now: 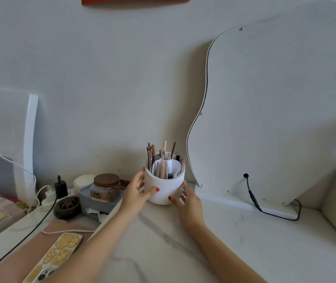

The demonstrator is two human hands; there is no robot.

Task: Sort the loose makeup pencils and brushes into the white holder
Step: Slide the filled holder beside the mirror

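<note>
The round white holder (pixel 164 188) stands upright on the marble tabletop (pixel 234 242), near the wall. Several makeup pencils and brushes (pixel 161 158) stick up out of its divided inside. My left hand (pixel 137 188) wraps around the holder's left side, thumb across the front. My right hand (pixel 187 198) grips its right side, thumb on the lower front. Both hands touch the holder. No loose pencils or brushes show on the tabletop.
A wavy-edged mirror (pixel 275 119) leans on the wall just right of the holder, its black cable (pixel 255 203) trailing on the table. To the left are a lidded glass jar (pixel 106 187), a dark bowl (pixel 67 207), a plug strip and a phone (pixel 56 258).
</note>
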